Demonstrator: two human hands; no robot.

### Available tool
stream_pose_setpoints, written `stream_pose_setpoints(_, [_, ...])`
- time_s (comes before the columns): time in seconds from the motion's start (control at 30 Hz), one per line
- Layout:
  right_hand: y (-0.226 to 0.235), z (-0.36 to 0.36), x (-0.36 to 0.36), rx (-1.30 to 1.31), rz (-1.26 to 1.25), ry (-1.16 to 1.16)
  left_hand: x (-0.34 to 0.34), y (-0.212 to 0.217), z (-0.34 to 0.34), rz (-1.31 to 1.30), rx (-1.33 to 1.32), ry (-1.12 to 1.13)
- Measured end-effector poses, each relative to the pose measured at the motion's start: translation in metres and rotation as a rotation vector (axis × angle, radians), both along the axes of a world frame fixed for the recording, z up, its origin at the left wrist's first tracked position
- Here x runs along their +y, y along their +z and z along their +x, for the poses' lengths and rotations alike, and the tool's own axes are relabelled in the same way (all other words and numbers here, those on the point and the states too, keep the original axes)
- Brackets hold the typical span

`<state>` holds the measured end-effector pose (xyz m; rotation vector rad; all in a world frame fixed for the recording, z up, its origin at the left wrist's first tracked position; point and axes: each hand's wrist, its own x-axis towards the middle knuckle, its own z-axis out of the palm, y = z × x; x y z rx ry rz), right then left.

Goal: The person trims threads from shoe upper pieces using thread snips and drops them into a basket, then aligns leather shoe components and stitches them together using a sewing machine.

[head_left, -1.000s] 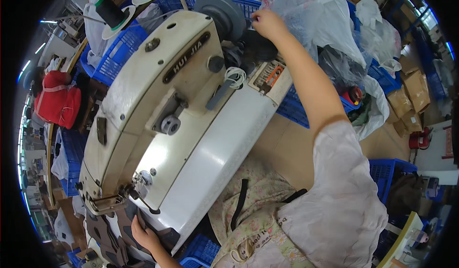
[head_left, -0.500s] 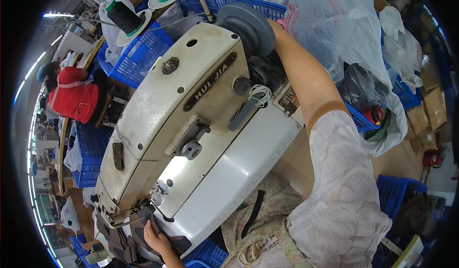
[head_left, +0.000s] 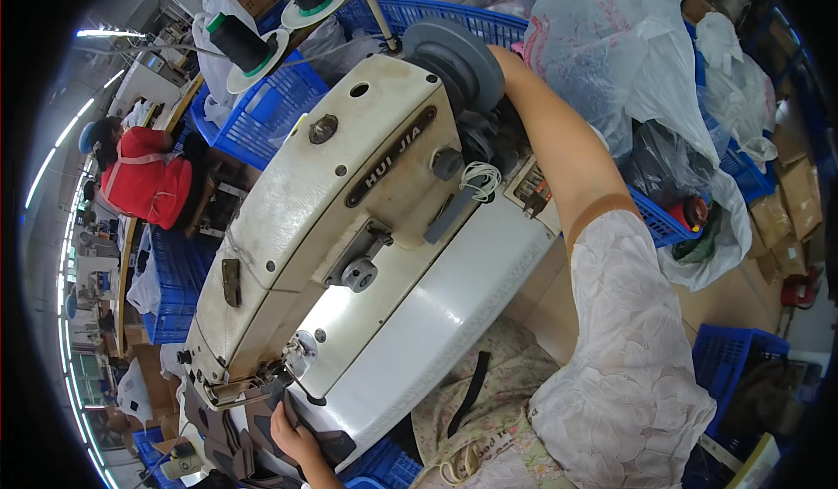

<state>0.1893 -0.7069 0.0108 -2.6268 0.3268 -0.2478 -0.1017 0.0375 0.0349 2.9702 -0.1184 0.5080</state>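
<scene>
Brown pieces [head_left: 225, 444] lie heaped at the lower-left end of the table [head_left: 428, 319]; whether those are done or left is unclear. The left hand [head_left: 295, 442] pinches one piece [head_left: 277, 394], apparently unfinished, while the handwheel [head_left: 452, 63] hides the right hand, grip unknown.

a cream-coloured industrial sewing machine [head_left: 292, 197], its casing smudged, stands slantwise across the view with its needle end at the lower left. a round grey handwheel [head_left: 449, 63] is mounted at its opposite end. flat dark brown cut pieces [head_left: 229, 444] lie overlapping beside and below the needle end.
</scene>
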Motion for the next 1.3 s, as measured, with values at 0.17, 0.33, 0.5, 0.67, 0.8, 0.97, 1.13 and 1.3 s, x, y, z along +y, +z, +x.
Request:
stream_pose_setpoints(0.17, [0.006, 0.005, 0.003, 0.008, -0.045, -0.040, -0.004, 0.002, 0.000, 0.018, -0.009, 0.010])
stream_pose_setpoints(0.33, [-0.008, 0.013, -0.018, -0.020, 0.057, -0.085, -0.003, -0.004, 0.006, -0.015, -0.005, -0.018])
stream_pose_setpoints(0.5, [0.010, 0.005, 0.012, 0.009, 0.120, -0.121, 0.008, -0.001, -0.002, 0.003, 0.044, 0.040])
stream_pose_setpoints(0.67, [0.040, -0.019, 0.017, -0.012, 0.136, -0.181, 0.006, -0.004, 0.001, 0.000, 0.032, 0.005])
stream_pose_setpoints(0.8, [0.044, -0.029, 0.012, -0.225, 0.309, -0.284, 0.001, -0.005, 0.004, 0.001, 0.026, -0.007])
stream_pose_setpoints(0.97, [0.069, -0.036, 0.022, -0.628, 0.409, -0.449, 0.031, 0.000, 0.004, -0.190, 0.058, 0.013])
stream_pose_setpoints(1.13, [0.117, -0.084, 0.000, -0.825, 0.878, -0.509, 0.074, 0.064, 0.012, -0.299, -0.305, 0.298])
stream_pose_setpoints(1.3, [0.181, -0.197, 0.117, -1.373, 1.109, 0.034, 0.013, 0.132, -0.022, -1.368, -0.594, 0.424])
